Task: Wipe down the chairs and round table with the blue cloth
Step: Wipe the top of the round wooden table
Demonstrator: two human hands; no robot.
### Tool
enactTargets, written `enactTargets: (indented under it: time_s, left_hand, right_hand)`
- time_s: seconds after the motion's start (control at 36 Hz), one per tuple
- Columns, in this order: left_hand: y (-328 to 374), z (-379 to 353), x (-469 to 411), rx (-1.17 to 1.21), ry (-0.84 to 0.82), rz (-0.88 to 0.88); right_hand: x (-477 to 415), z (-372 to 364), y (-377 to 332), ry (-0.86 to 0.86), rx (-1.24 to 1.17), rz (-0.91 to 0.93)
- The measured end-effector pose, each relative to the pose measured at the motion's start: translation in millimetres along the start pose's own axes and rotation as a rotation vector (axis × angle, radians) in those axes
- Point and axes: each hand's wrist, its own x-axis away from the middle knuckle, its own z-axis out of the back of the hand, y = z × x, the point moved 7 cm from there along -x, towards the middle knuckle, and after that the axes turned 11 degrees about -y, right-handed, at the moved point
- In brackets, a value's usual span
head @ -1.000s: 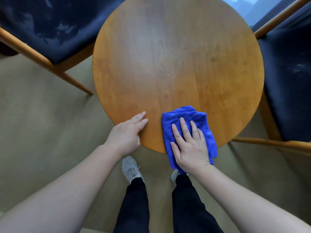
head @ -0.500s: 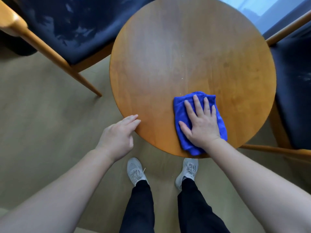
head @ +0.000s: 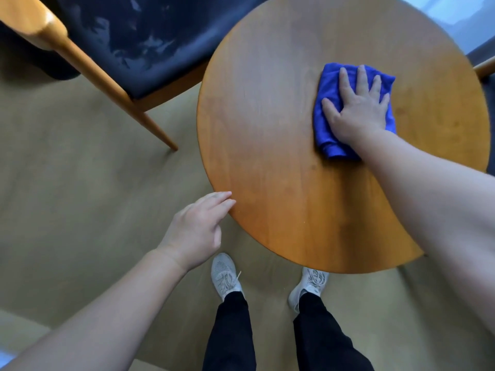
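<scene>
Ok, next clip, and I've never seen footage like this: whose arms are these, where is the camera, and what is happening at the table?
There is no machine here. A person wears a wide-angle camera on the head, looking down, so you see their own arms, legs and shoes. The right hand lies flat with its fingers spread, pressing a folded blue cloth onto the round wooden table. The left hand holds nothing; its fingertips reach the table's near edge. A wooden chair with a dark seat stands at the upper left.
</scene>
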Motion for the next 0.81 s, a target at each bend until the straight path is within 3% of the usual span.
enactTargets:
  time_s: [0.33, 0.5, 0.81]
  left_hand:
    - [-12.5, -1.3, 2.8, 0.008, 0.006, 0.036]
    - [-16.4, -3.3, 11.0, 0.02, -0.009, 0.044]
    - [-18.9, -8.1, 26.1, 0.031, 0.018, 0.068]
  right_hand:
    - [-5.2, 5.3, -16.3, 0.004, 0.05, 0.077]
    - [26.7, -12.2, -36.6, -0.009, 0.092, 0.223]
    - [115.3, -59.3, -58.5, -0.075, 0.116, 0.301]
